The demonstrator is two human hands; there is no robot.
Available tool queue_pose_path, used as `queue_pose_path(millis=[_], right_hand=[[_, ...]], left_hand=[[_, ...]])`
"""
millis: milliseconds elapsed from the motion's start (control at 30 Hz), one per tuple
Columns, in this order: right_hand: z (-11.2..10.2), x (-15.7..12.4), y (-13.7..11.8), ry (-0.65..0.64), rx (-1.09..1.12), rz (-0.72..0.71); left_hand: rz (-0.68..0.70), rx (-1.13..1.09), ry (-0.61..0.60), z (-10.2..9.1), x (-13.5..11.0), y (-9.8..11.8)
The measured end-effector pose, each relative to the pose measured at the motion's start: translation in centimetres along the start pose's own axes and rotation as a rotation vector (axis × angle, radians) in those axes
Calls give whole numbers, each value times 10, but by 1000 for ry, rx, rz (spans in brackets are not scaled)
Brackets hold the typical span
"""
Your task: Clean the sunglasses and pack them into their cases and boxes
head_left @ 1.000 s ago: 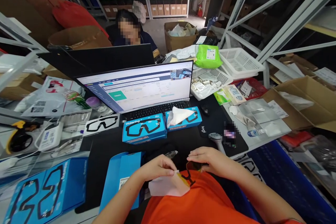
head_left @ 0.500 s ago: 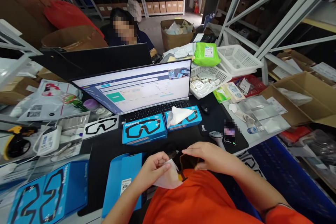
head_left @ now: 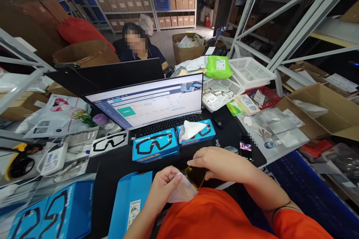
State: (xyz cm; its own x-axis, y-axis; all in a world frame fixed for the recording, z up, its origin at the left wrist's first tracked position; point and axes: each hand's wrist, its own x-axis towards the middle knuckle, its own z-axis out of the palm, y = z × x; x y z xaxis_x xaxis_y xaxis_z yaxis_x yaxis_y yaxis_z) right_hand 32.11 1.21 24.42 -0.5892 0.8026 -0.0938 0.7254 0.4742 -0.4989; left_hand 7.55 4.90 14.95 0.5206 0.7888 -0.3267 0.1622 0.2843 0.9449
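Both hands work close to the body, over the front edge of the black bench [head_left: 112, 164]. Behind them on the bench two boxes lie side by side. The left blue box [head_left: 155, 145] has goggles printed on it, and the right blue box [head_left: 207, 133] carries a crumpled white tissue [head_left: 190, 129]. Further back stand a keyboard [head_left: 168, 122] and a lit monitor [head_left: 151, 99]. A phone [head_left: 245, 146] lies just to the right of the hands, a mouse [head_left: 218, 121] lies behind it, and an open blue carton [head_left: 129, 199] lies to the left. A co-worker [head_left: 137, 46] sits well apart, behind a second screen.

The glasses [head_left: 196, 176] have a yellow-orange lens. Only a part of them shows, because the right hand covers their top. They are held in the air between the two hands, just above the orange shirt [head_left: 213, 216].

The left hand [head_left: 164, 186] is closed: thumb and fingers pinch a white cloth [head_left: 182, 194], and the cloth touches the left end of the lens. The right hand [head_left: 217, 162] is curled over the glasses and grips them from above.
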Motion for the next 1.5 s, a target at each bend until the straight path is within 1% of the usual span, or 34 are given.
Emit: queue_pose_path(millis=[100, 167, 267, 400, 533, 633, 733, 833, 900, 967, 1067, 1167, 1233, 1300, 1333, 1400, 1467, 1500], right_hand=[[-2, 8, -3, 14, -17, -32], [-5, 14, -4, 2, -3, -51], [-11, 21, -6, -13, 36, -100], [-20, 26, -10, 24, 88, -156], [-27, 23, -16, 15, 127, -170], [-29, 20, -19, 11, 106, -152], [-24, 20, -24, 31, 79, -140], [-16, 24, -25, 50, 110, -169], [-13, 26, -21, 60, 157, -184], [-13, 27, -14, 77, 213, -173], [-13, 28, -9, 149, 314, -123], [-2, 31, -15, 224, 389, -69], [11, 34, -23, 227, 409, -36], [27, 38, -29, 225, 419, -9], [35, 41, -31, 238, 430, 6], [54, 45, -31, 313, 444, 55], [72, 50, -30, 393, 404, 123], [80, 52, -30, 404, 369, 154]], left_hand=[[38, -37, 104, 5, -4, 0], [50, -80, 156, 9, -7, 2], [43, -160, 207, 13, -9, 7], [24, -290, 262, 15, -13, 13], [14, -336, 263, 12, -17, 14], [19, -306, 206, 9, -16, 9], [15, -289, 174, 8, -15, 4], [3, -322, 184, 9, -14, 3], [8, -384, 244, 10, -13, 6], [24, -454, 337, 9, -12, 11], [42, -518, 428, 9, -11, 20], [55, -545, 485, 9, -10, 23], [71, -523, 522, 9, -9, 20], [81, -436, 541, 6, -8, 15], [85, -371, 535, 5, -8, 11], [105, -236, 499, 1, -9, 3], [149, -132, 464, -2, -11, -5], [176, -93, 458, -3, -12, -8]])
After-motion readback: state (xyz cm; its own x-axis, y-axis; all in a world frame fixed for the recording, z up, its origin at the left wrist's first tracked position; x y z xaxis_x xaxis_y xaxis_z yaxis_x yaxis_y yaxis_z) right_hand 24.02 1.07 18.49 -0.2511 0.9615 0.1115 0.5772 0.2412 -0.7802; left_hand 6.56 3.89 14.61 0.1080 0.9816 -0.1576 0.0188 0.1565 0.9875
